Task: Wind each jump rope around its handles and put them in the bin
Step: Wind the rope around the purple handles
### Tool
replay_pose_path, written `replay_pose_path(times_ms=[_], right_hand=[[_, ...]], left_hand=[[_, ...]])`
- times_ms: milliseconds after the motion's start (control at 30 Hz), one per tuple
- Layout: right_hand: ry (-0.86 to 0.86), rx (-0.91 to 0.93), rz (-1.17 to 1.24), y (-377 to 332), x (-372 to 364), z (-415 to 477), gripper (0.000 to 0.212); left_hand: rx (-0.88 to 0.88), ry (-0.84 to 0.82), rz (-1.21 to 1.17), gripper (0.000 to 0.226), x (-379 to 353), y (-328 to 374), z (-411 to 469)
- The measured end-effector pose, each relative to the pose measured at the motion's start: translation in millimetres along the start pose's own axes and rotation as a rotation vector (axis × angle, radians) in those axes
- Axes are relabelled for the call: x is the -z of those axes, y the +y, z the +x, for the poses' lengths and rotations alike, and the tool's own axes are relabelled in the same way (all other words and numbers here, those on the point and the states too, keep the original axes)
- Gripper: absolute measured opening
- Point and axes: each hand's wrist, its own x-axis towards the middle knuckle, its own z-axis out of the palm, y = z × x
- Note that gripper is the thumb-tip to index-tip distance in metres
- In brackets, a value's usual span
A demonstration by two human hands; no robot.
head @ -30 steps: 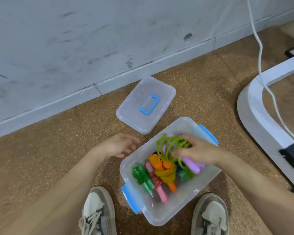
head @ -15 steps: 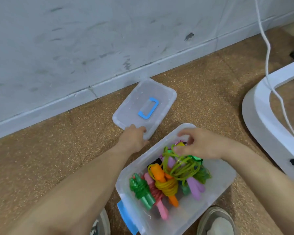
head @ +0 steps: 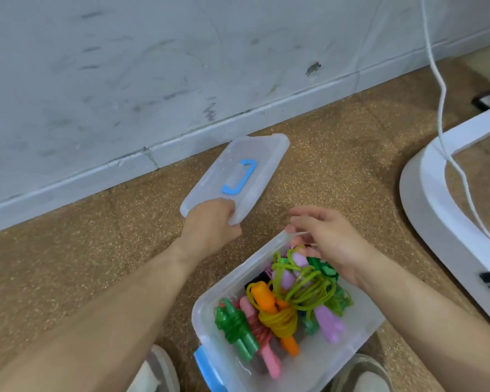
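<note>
The clear bin [head: 351, 353] sits between my shoes [head: 160, 372] with its top open, and the wound jump ropes lie inside it: a dark green bundle [head: 235, 328] at the near left, a pink one [head: 270, 363] beside it, orange handles bound in yellow rope [head: 279, 321] in the middle, and purple handles looped in lime rope [head: 309, 290] on top toward the far end. My right hand [head: 328, 239] hovers over that far end, fingers loosely spread and holding nothing, one fingertip just at the rim. My left hand [head: 210, 224] grips the near edge of the lid [head: 263, 154], fingers on top and thumb curled at its edge. Half a second ago my right fingers were pinching a lime loop and my left hand only touched the lid; a second ago the left hand had not reached it and the right was setting the purple bundle in. The lid's far end lies close to the baseboard [head: 181, 142], and its near corner is just beside the bin's far rim. On my right a white curved base [head: 425, 210] with a white cable [head: 441, 103] bounds the floor; to the left the brown floor [head: 68, 250] lies open.
</note>
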Motion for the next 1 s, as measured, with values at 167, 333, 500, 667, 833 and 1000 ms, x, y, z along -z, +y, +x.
replay_pose_path(times_ms=[167, 333, 500, 667, 833, 1000], right_hand=[[0.171, -0.030, 0.317, -32.5, 30.7, -24.5, 0.071], [0.246, 0.033, 0.424, -39.8, 71.8, -61.5, 0.060], [0.307, 0.005, 0.093, -1.9, 87.7, -98.3, 0.026], [0.336, 0.004, -0.291, 32.4, 85.0, -99.5, 0.026], [0.320, 0.075, -0.690, 40.1, 84.8, -92.3, 0.037], [0.294, 0.160, -0.946, 51.0, 90.7, -83.5, 0.039]], left_hand=[[-0.115, 0.064, -0.152, 0.017, 73.4, 23.5, -80.9], [-0.243, 0.050, -0.094, 0.017, 85.8, 51.5, -168.3], [-0.155, -0.045, -0.071, 0.024, 48.4, 65.8, -232.7], [-0.036, -0.068, -0.116, 0.031, 11.6, 71.3, -262.0], [0.182, 0.013, -0.349, 0.020, -18.4, 76.9, -269.2], [0.813, -0.004, -0.826, 0.038, -36.8, 77.2, -260.6]])
